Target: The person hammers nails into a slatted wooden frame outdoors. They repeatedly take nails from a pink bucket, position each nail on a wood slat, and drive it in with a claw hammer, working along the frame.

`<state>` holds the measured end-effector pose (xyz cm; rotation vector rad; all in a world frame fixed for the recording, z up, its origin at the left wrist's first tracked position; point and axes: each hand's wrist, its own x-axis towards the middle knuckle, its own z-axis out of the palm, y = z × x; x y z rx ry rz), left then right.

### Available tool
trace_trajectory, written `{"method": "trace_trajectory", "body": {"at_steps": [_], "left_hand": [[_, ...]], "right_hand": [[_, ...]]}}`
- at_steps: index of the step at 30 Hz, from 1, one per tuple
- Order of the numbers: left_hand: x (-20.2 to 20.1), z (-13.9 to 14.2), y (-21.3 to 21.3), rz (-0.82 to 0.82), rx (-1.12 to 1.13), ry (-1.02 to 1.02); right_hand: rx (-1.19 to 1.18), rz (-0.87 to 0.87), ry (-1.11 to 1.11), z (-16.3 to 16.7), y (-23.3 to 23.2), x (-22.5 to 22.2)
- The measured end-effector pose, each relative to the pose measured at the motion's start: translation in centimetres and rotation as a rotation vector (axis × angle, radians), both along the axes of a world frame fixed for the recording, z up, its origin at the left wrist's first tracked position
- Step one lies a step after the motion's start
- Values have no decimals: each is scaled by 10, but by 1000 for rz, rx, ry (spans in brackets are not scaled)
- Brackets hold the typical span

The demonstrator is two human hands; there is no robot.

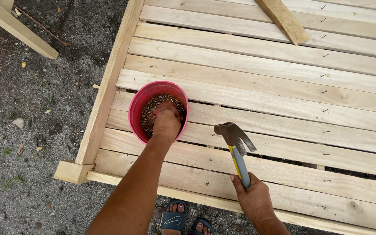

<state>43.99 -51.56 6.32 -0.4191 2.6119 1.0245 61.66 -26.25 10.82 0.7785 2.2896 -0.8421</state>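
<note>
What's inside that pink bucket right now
The pink bucket holds a heap of thin nails. The left hand is dug into them, covering its fingertips and the nails beneath.

The left hand (167, 119) is plunged into a pink bucket (136, 109) of nails (149, 114) standing on the slatted wooden frame (262, 87). At four o'clock from the bucket, the right hand (253, 200) grips a claw hammer (236, 143) by its grey-and-yellow handle, head pointing toward twelve o'clock above the slats.
</note>
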Motion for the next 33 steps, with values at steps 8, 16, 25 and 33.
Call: {"method": "trace_trajectory", "body": {"at_steps": [8,16,25,33], "left_hand": [[2,5,-3,155,168,228],[1,-8,-9,274,429,148],[4,-7,-13,351,553,296],[4,24,13,349,497,607]], "right_hand": [[87,-4,-9,-20,12,-32],[96,-79,21,-28,3,-43],[132,-89,40,-25,1,-44],[117,-105,52,-32,4,-42]]}}
